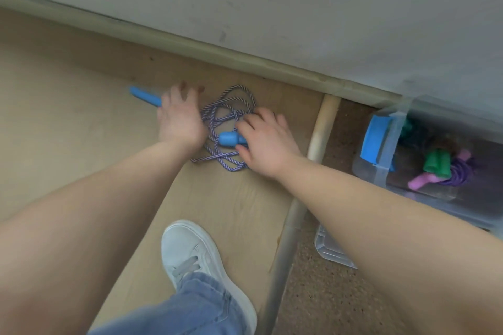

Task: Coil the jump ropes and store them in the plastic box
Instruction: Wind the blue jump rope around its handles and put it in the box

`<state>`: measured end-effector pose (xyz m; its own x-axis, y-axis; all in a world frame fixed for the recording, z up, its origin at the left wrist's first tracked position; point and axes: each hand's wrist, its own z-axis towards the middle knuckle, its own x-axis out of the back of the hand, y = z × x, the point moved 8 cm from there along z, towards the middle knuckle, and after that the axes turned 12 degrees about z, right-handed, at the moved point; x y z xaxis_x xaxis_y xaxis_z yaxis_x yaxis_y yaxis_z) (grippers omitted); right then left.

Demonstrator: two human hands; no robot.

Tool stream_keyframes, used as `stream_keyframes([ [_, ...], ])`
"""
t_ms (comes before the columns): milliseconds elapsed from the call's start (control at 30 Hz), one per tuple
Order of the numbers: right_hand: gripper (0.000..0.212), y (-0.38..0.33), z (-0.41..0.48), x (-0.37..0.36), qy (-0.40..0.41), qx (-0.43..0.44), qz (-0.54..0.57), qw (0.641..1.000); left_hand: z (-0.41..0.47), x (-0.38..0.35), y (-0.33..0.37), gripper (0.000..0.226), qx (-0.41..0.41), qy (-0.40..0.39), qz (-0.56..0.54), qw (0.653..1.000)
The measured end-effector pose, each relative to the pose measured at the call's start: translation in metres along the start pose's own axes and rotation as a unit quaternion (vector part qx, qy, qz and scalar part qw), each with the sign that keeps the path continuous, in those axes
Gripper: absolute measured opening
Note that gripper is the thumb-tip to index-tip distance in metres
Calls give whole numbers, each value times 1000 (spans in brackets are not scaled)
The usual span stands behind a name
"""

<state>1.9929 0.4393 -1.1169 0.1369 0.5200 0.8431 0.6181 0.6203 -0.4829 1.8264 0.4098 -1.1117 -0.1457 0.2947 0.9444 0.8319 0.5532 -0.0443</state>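
Tan floor [68,122] at left, speckled carpet [326,302] at right, parted by wooden strip [321,128]. Rope [231,106] tangled on tan part; shoe [196,250] planted nearer. Box [381,171], lid [332,250] set on carpet.

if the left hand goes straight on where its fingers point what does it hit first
Probably the baseboard, after a strip of bare floor. The rope pile lies to the right of the left hand, off that line.

Likely a home: scuffed wall [326,8], skirting board [190,46], pale wood floor [68,117] (speckled flooring [326,294] alongside).
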Motion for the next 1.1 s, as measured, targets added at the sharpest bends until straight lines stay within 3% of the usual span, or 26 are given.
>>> stream_keyframes([
  [67,39,-4,7,-12,-56,5,-27,998,7,-12,-14,73,6,-34,33,999],
  [167,32,3,9,-14,-69,-34,-62,995,3,-33,-19,55,-27,-78,100,992],
  [233,34,14,4,-14,-85,-91,-38,991,-7,-42,-15,49,-43,-81,148,985],
  [367,31,30,-11,-8,-112,-172,44,978,-21,-44,-11,30,-15,-98,138,986],
  [567,26,32,-36,47,-8,-233,191,954,-47,-5,-1,31,16,-81,64,994],
  [700,27,16,-63,100,69,-243,267,930,-73,34,11,35,31,-98,-69,992],
  [833,24,-2,-95,154,139,-226,287,921,-110,67,23,26,83,-173,-244,950],
  [933,19,-13,-126,178,120,-255,315,906,-148,89,44,20,116,-237,-369,891],
  [1100,19,-28,-186,213,110,-284,324,896,-204,129,91,14,116,-284,-486,819],
])
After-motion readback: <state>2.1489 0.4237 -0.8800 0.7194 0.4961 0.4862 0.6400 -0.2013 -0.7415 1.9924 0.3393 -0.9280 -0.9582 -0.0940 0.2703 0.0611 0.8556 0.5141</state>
